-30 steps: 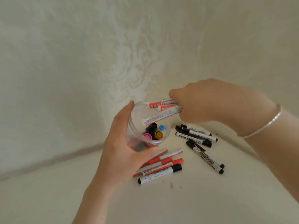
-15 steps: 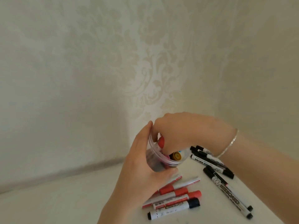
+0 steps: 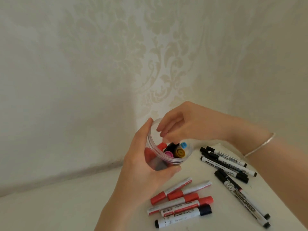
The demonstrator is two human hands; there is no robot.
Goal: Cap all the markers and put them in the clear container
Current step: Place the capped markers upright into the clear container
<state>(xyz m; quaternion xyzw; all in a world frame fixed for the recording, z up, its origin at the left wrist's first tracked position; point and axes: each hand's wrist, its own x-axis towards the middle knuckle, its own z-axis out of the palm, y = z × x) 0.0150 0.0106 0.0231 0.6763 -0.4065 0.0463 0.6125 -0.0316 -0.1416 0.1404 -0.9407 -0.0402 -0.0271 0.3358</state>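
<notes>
The red markers that were in the right hand (image 3: 188,124) a second ago are now inside the container (image 3: 168,147); that grip has let go, fingers loose above the rim. The left hand (image 3: 146,165) grasps the container, raised off the surface (image 3: 66,205). 5 capped red-and-black markers (image 3: 181,202) and about 5 black markers (image 3: 231,170) are left to load

container (image 3: 168,160) — clear glossy plastic; marker caps (image 3: 205,201) — matt plastic; wall (image 3: 100,64) — embossed matt wallpaper
</notes>
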